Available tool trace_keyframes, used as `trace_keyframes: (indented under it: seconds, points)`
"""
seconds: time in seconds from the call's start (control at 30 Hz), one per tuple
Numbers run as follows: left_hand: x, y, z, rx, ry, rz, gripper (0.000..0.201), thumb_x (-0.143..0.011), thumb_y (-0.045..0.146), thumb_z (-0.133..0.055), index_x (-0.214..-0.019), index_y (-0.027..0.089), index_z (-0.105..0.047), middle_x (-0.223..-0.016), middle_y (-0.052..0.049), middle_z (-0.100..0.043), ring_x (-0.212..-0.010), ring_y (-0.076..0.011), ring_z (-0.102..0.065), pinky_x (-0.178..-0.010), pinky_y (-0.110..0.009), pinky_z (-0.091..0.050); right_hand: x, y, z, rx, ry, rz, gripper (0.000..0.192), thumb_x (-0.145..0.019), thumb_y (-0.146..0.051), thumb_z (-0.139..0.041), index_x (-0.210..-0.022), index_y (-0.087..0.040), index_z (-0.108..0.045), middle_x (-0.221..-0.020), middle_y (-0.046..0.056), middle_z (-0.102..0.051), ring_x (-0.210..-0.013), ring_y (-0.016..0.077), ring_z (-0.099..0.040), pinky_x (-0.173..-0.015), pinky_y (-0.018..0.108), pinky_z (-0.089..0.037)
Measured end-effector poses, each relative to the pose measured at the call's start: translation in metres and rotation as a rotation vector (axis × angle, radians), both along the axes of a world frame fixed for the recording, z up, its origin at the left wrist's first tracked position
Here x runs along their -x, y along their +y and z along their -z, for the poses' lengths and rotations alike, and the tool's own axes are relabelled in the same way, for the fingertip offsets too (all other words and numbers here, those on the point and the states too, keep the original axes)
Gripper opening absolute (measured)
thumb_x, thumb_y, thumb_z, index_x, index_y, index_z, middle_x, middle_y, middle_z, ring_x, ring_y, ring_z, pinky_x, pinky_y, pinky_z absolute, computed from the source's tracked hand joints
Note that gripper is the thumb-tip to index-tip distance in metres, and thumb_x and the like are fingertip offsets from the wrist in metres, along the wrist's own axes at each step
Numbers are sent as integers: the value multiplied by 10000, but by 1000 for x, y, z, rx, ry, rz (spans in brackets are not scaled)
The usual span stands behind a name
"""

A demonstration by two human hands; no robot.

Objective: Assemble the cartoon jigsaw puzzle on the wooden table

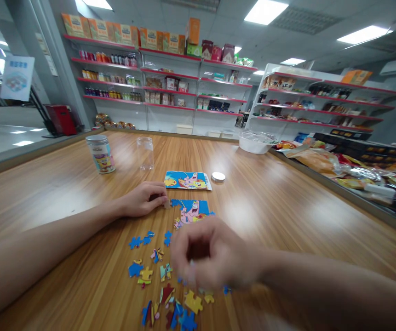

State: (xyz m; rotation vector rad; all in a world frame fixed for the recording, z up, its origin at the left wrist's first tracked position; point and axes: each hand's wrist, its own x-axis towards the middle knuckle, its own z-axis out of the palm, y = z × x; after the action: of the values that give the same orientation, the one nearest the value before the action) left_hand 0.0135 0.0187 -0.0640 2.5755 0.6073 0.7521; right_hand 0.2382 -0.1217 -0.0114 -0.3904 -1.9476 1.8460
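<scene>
My left hand point(144, 198) rests on the table with its fingers curled, pinching a small greyish puzzle piece point(167, 204) beside the partly joined jigsaw puzzle point(191, 209). That puzzle shows a pink cartoon starfish on blue, and its lower part is hidden behind my right hand point(215, 253). Blurred by motion, my right hand hovers over the loose pieces with thumb and finger brought together; what lies between them is not clear. Blue, yellow and dark red loose puzzle pieces point(193, 302) are scattered below and left of it. A reference picture card point(188, 180) lies just beyond the joined part.
Behind the card stand a printed can point(100, 154) and a clear jar point(145, 154). A round silver lid point(218, 176) is right of the card. Farther back is a white bowl point(253, 144); packaged snacks point(322, 163) line the right side. Stocked shelves point(170, 87) stand behind.
</scene>
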Motion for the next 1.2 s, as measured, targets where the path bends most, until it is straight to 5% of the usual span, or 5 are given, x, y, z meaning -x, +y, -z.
trace_keyframes:
  seconds: [0.13, 0.47, 0.67, 0.83, 1.2]
  points:
    - [0, -1, 0, 30, -1, -3, 233, -961, 213, -492, -804, 148, -651, -796, -39, -633, -734, -148, -576, -689, -248, -435, -20, 69, 23, 4, 65, 476, 298, -747, -389, -782, -713, -146, -611, -587, -31, -528, -504, 73, -421, -481, 208, -321]
    - [-3, -6, -5, 94, -91, -17, 214, -938, 251, -503, -796, 138, -616, -762, -39, -600, -708, -155, -538, -667, -267, -429, -32, 85, 39, 155, 56, 551, 337, -738, -430, -807, -805, -150, -632, -637, -16, -556, -528, 93, -473, -511, 241, -392]
    - [-29, -37, -9, 236, -280, -110, 251, -950, 288, -487, -767, 145, -583, -720, -16, -579, -695, -149, -509, -663, -271, -413, -30, 83, 43, -395, 10, 654, 334, -817, -391, -741, -1087, -203, -686, -824, 20, -613, -672, 133, -555, -588, 284, -453]
    - [-46, -54, -10, 392, -318, -36, 271, -955, 337, -506, -783, 145, -591, -732, -23, -590, -694, -153, -524, -640, -262, -434, -25, 73, 38, -827, 10, 673, 102, -900, -303, -680, -944, -231, -736, -829, 29, -599, -746, 163, -548, -697, 333, -459]
    - [-45, -52, -10, 439, -319, -61, 379, -948, 452, -495, -782, 135, -620, -698, -10, -554, -649, -142, -472, -591, -259, -375, -21, 65, 34, -809, -104, 713, 104, -898, -241, -583, -818, -177, -601, -812, 40, -578, -701, 160, -525, -623, 301, -440]
